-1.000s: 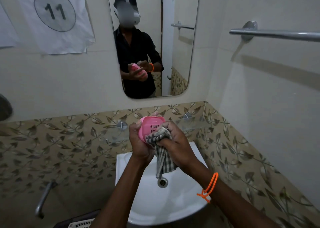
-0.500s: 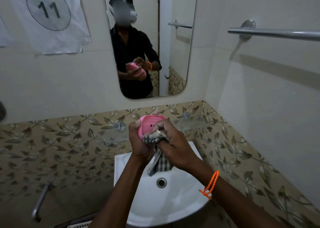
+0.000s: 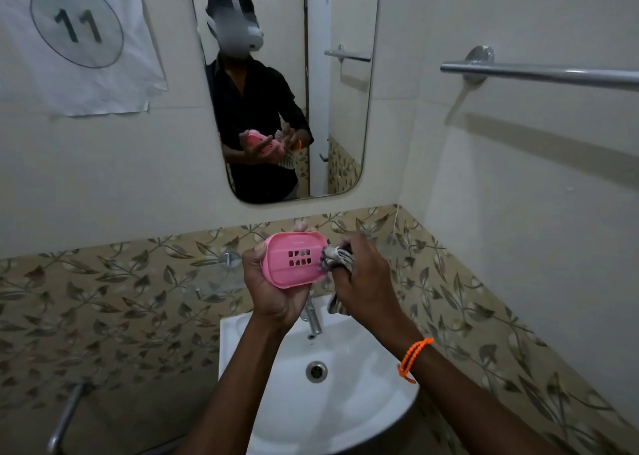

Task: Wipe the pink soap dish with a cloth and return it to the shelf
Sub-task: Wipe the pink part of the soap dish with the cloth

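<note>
The pink soap dish (image 3: 294, 259) is held above the sink, its slotted bottom turned toward me. My left hand (image 3: 273, 292) grips it from the left and underneath. My right hand (image 3: 363, 281) holds a bunched checked cloth (image 3: 337, 261) pressed against the dish's right end; a strip of cloth hangs below the hand. A glass shelf (image 3: 221, 281) on metal pegs runs along the tiled wall behind the hands, hard to make out.
A white sink (image 3: 363, 402) with a metal tap (image 3: 313, 319) lies below the hands. A mirror (image 3: 345, 108) hangs above, a towel bar (image 3: 539, 74) on the right wall, a paper sign (image 3: 76, 39) at upper left, a metal handle (image 3: 65, 416) at lower left.
The dish has been turned so its slotted face shows more fully. My right hand with the cloth has slid from the dish's middle to its right end.
</note>
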